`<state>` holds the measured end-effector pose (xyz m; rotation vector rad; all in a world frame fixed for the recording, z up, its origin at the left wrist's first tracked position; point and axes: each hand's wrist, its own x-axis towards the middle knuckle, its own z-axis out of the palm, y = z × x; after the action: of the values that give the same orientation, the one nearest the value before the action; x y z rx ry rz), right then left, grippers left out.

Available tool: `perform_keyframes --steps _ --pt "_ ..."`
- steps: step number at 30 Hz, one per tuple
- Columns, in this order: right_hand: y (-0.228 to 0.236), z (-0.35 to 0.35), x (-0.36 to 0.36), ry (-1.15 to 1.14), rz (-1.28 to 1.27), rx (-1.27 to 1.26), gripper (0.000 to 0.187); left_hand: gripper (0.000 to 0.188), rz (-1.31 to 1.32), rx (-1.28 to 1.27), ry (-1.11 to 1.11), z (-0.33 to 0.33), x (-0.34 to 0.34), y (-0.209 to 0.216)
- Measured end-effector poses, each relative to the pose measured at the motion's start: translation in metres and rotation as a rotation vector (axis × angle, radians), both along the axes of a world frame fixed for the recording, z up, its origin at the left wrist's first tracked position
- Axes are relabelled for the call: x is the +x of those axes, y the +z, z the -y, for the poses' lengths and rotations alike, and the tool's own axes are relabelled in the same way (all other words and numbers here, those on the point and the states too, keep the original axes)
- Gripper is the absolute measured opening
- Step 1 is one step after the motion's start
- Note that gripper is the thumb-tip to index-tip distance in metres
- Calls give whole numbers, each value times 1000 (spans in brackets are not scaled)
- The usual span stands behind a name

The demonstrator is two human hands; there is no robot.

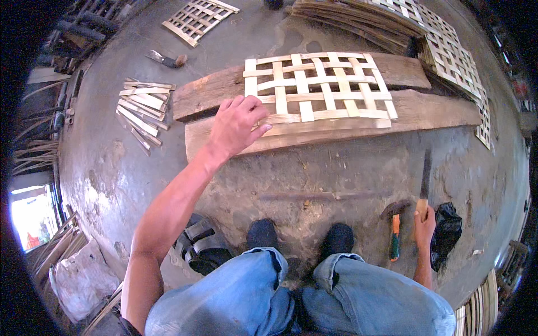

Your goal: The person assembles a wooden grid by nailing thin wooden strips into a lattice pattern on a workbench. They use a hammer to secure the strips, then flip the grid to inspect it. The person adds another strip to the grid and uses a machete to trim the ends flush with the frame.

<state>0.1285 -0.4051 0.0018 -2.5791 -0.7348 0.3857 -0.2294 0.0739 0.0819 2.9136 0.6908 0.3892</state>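
Note:
A square lattice of pale woven bamboo strips (302,89) lies across two wooden planks (218,89) on the floor before me. My left hand (238,124) is at its near left corner, fingers curled closed on the end of a bamboo strip (336,124) that runs along the near edge. The fingers partly hide that end. Down at the right, away from the lattice, my right hand (425,227) grips the light wooden handle of a knife (426,173). Its long dark blade points away from me, above the floor.
Loose bamboo slats (143,115) and a wooden-handled knife (166,59) lie at the left. Another lattice (199,19) is farther back. Stacked lattices (454,56) stand at the far right. A hammer (395,229), a black bag (446,235) and sandals (202,243) lie near my feet.

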Motion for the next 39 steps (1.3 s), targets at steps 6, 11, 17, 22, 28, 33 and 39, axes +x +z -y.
perform_keyframes --steps 6,11,17,22,28,33,39 --pt "29 -53 -23 -88 5 234 42 9 198 263 86 -38 27 64" --pt "109 -133 -26 254 44 379 46 19 407 164 168 -75 58 103" --pt "199 -263 -69 494 -385 298 66 26 436 46 219 -100 55 101" --pt "197 -315 -91 877 26 438 70 26 307 -76 265 -107 36 82" --pt "204 -338 -118 900 -8 254 71 28 415 -183 231 -99 21 79" --pt "204 -346 -122 928 38 249 72 29 433 -105 281 -101 19 73" --pt "200 -350 -124 948 70 307 70 33 385 -106 321 -104 17 72"
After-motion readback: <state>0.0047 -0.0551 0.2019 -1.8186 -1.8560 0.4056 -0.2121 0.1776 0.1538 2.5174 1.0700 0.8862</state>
